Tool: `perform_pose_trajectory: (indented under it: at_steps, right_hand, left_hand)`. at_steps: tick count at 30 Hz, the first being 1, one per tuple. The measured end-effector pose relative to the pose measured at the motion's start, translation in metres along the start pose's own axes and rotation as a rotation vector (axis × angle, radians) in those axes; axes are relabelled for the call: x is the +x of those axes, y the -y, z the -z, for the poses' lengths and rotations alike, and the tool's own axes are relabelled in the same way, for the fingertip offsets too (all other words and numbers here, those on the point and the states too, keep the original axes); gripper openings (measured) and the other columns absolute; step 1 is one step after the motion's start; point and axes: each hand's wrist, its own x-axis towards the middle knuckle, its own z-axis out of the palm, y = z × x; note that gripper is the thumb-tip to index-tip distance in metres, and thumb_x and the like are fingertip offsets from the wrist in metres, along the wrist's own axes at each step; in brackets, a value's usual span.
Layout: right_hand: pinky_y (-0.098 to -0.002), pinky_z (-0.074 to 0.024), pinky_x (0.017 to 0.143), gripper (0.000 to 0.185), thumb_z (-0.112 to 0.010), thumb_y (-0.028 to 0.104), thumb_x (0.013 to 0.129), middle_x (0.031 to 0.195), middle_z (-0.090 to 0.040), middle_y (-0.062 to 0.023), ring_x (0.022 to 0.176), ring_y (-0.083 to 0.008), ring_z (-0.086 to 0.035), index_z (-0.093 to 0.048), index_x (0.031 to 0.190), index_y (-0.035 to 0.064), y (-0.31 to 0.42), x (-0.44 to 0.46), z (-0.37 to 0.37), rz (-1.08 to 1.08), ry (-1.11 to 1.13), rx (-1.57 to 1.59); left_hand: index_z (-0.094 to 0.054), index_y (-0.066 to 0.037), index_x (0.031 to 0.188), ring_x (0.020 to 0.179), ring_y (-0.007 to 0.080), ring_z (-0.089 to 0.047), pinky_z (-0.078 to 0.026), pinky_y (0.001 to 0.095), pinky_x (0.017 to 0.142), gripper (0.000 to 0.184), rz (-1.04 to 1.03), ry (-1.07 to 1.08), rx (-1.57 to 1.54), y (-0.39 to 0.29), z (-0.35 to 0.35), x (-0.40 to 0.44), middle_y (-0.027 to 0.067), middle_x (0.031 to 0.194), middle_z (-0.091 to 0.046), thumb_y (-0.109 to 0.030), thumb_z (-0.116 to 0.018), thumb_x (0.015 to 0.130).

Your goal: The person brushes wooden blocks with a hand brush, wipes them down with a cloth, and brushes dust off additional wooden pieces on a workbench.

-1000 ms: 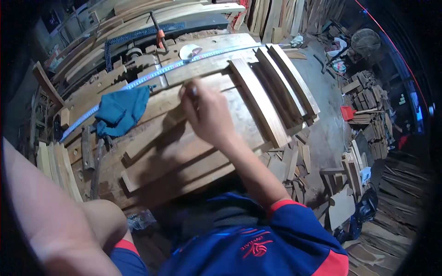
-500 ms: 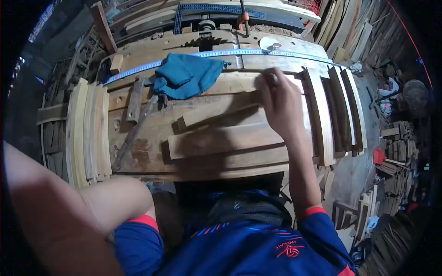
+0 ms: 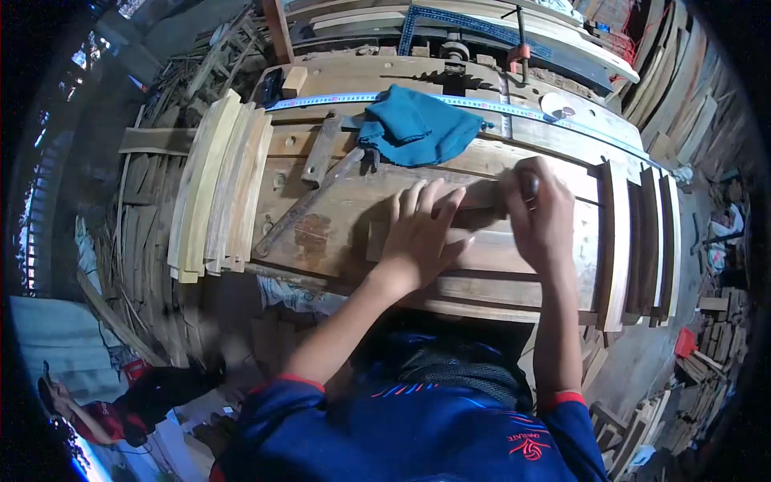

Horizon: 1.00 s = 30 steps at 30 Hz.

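My left hand [image 3: 422, 229] lies with fingers spread over the wooden strips in the middle of the bench. Under and beside its fingers is a short wooden piece [image 3: 484, 197], its left part covered by the hand. My right hand [image 3: 542, 210] is curled closed at the right end of that piece, slightly blurred. Something dark shows inside its fist, too hidden to name. A longer pale strip [image 3: 502, 251] lies flat just nearer to my body, passing below both hands.
A teal cloth [image 3: 418, 127], a hammer [image 3: 313, 197] and a tape measure [image 3: 321, 100] lie on the workbench [image 3: 353, 76]. Upright strips stand at the left [image 3: 221, 185] and right [image 3: 617, 241]. Another person [image 3: 108, 414] is at lower left.
My left hand has come from the lower left onto the wooden pieces. My right hand remains by the short piece's right end. The view has shifted left, and another person now shows.
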Motion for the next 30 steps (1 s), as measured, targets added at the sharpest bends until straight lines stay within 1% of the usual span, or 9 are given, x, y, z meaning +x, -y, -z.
perform_pose_trajectory:
  at_steps: [3,8,10,11,17,20,21,24,30]
  right_hand:
    - [-0.0470,-0.0531,0.067,0.017,-0.068,0.013,0.094,0.091,-0.070,-0.0237,0.075,-0.0435,-0.069,-0.060,0.102,0.0007,-0.006,-0.001,0.002,-0.070,-0.005,0.046]
    - [-0.0525,-0.0543,0.071,0.022,-0.068,0.013,0.092,0.088,-0.067,-0.0235,0.084,-0.0461,-0.067,-0.057,0.107,0.0017,-0.025,-0.007,0.022,0.029,-0.101,-0.240]
    - [-0.0486,-0.0530,0.073,0.014,-0.066,0.008,0.092,0.090,-0.067,-0.0236,0.084,-0.0453,-0.068,-0.059,0.102,0.0011,-0.015,-0.006,0.015,-0.073,-0.124,-0.180]
    - [-0.0494,-0.0527,0.074,0.016,-0.067,0.011,0.093,0.089,-0.066,-0.0234,0.085,-0.0457,-0.067,-0.058,0.102,0.0012,-0.011,-0.006,0.009,-0.067,-0.104,-0.163]
    - [-0.0547,-0.0528,0.069,0.022,-0.065,0.022,0.097,0.083,-0.065,-0.0222,0.080,-0.0469,-0.067,-0.054,0.100,0.0026,-0.005,-0.003,-0.002,0.114,-0.031,0.102]
    - [-0.0539,-0.0528,0.067,0.021,-0.064,0.021,0.098,0.081,-0.065,-0.0214,0.077,-0.0452,-0.067,-0.055,0.098,0.0028,-0.021,-0.005,0.019,0.083,-0.119,-0.136]
    - [-0.0533,-0.0534,0.066,0.021,-0.063,0.021,0.098,0.080,-0.065,-0.0214,0.075,-0.0441,-0.067,-0.055,0.098,0.0020,-0.023,-0.005,0.027,0.032,-0.147,-0.228]
    - [-0.0528,-0.0538,0.072,0.021,-0.068,0.016,0.093,0.090,-0.065,-0.0211,0.083,-0.0453,-0.067,-0.058,0.106,0.0027,-0.033,-0.002,0.034,-0.113,-0.153,-0.322]
    - [-0.0519,-0.0531,0.072,0.021,-0.069,0.015,0.091,0.089,-0.063,-0.0208,0.085,-0.0455,-0.066,-0.055,0.101,0.0032,-0.009,-0.011,0.010,0.101,-0.073,0.002]
  left_hand:
    - [-0.039,-0.013,0.156,0.140,0.0412,-0.044,-0.031,0.0571,0.117,0.076,-0.036,-0.128,-0.004,0.005,-0.010,0.002,0.0218,0.152,-0.045,-0.043,-0.071,0.093]
    - [-0.040,-0.012,0.155,0.136,0.0425,-0.048,-0.034,0.0565,0.114,0.076,-0.116,-0.188,-0.031,0.009,-0.009,0.006,0.0226,0.146,-0.052,-0.035,-0.075,0.091]
    - [-0.039,-0.010,0.155,0.132,0.0436,-0.050,-0.036,0.0570,0.112,0.077,-0.175,-0.226,-0.091,0.012,-0.011,0.009,0.0234,0.142,-0.054,-0.033,-0.075,0.091]
    - [-0.038,-0.012,0.156,0.134,0.0414,-0.047,-0.032,0.0581,0.117,0.080,-0.187,-0.233,-0.099,0.021,-0.023,0.012,0.0209,0.142,-0.051,-0.031,-0.076,0.088]
    - [-0.050,-0.007,0.149,0.122,0.0409,-0.053,-0.043,0.0495,0.106,0.069,-0.121,-0.107,-0.297,0.027,-0.013,0.027,0.0220,0.131,-0.056,-0.029,-0.076,0.089]
    - [-0.058,-0.003,0.142,0.118,0.0390,-0.056,-0.045,0.0471,0.103,0.059,-0.060,0.028,-0.290,0.030,0.003,0.040,0.0203,0.127,-0.058,-0.027,-0.075,0.090]
    - [-0.066,-0.001,0.132,0.108,0.0375,-0.061,-0.048,0.0461,0.095,0.046,-0.109,-0.042,-0.274,0.030,0.003,0.044,0.0179,0.115,-0.063,-0.021,-0.075,0.092]
    - [-0.067,-0.001,0.131,0.105,0.0380,-0.062,-0.049,0.0455,0.094,0.042,-0.253,0.022,-0.212,0.037,0.013,0.058,0.0172,0.110,-0.065,-0.017,-0.073,0.093]
    - [-0.072,-0.002,0.128,0.100,0.0349,-0.060,-0.049,0.0434,0.092,0.036,-0.365,0.161,-0.234,0.060,0.015,0.091,0.0158,0.107,-0.068,-0.019,-0.070,0.096]
